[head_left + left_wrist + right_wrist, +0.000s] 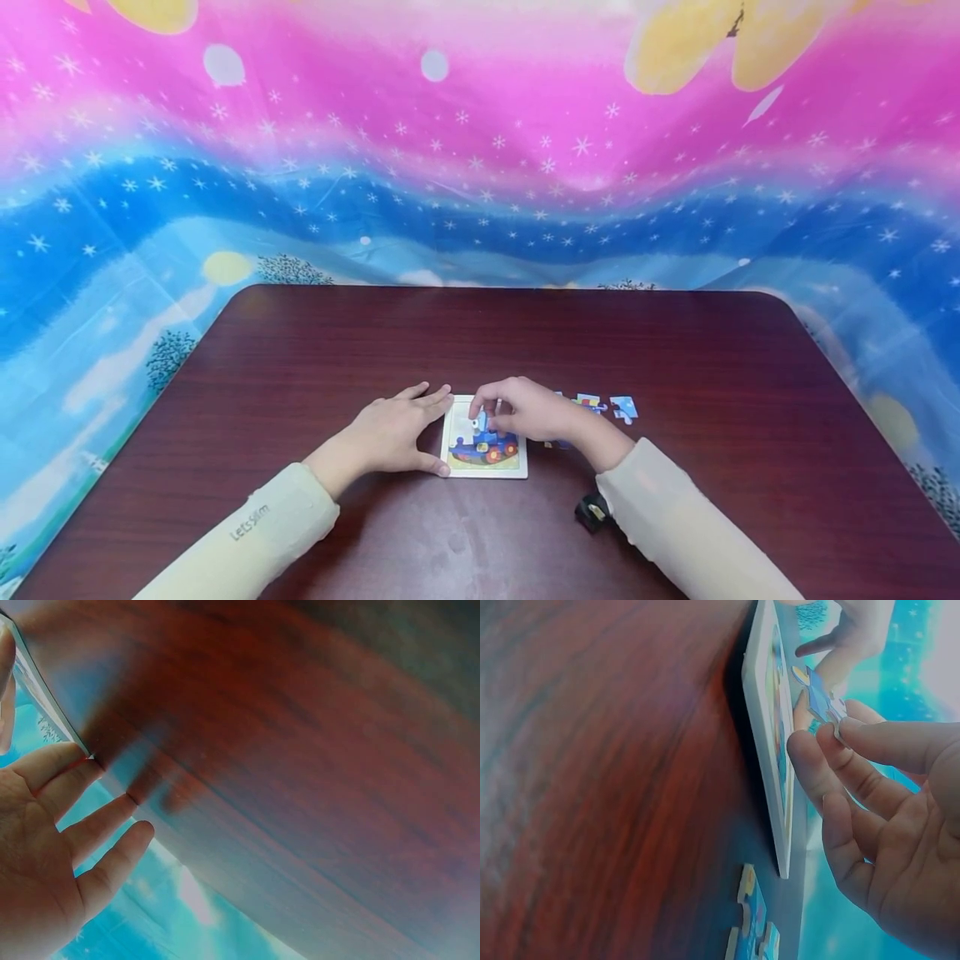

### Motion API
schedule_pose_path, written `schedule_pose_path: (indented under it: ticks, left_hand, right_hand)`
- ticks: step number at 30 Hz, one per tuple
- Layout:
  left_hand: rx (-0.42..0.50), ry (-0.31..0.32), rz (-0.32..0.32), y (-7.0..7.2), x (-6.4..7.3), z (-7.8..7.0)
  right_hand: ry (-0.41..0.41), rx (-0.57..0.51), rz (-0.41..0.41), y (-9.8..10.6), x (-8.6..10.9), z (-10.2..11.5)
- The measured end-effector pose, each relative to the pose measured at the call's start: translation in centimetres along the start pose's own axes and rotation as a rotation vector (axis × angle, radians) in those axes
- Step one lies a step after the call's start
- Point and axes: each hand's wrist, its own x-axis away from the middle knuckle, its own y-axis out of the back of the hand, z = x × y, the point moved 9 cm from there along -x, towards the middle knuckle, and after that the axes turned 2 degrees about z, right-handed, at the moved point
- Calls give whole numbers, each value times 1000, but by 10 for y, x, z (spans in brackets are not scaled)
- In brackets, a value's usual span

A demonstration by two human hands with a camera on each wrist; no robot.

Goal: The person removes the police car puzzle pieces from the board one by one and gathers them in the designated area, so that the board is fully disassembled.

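Note:
A square puzzle board (487, 472) with a pale frame lies on the table, showing a partly filled picture of a blue vehicle with red wheels. My left hand (386, 433) touches the board's left edge, its fingers spread and fairly straight; the left wrist view shows the same hand (52, 847) at the edge of that view. Above the board, my right hand (528, 408) pinches a jigsaw piece (821, 697) between thumb and fingertips. In the right wrist view the piece, printed blue, is held tilted and apart from the board.
Several loose jigsaw pieces (623, 407) lie right of the board, some hidden behind my right hand. A small black object (592, 512) sits by the right sleeve. The dark wooden table (337, 333) ends at a colourful printed cloth (480, 167).

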Motion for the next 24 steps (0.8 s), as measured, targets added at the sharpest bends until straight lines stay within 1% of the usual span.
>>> schedule_pose_path:
  ticks: [8, 14, 24]
  left_hand:
    - [-1, 6, 5, 1, 0, -1]
    - [-2, 12, 8, 1, 1, -1]
    - [9, -5, 6, 2, 0, -2]
  right_hand:
    - [-5, -21, -27, 10, 13, -4]
    - [-17, -5, -59, 18, 23, -11]
    - [-46, 9, -108, 32, 45, -25]
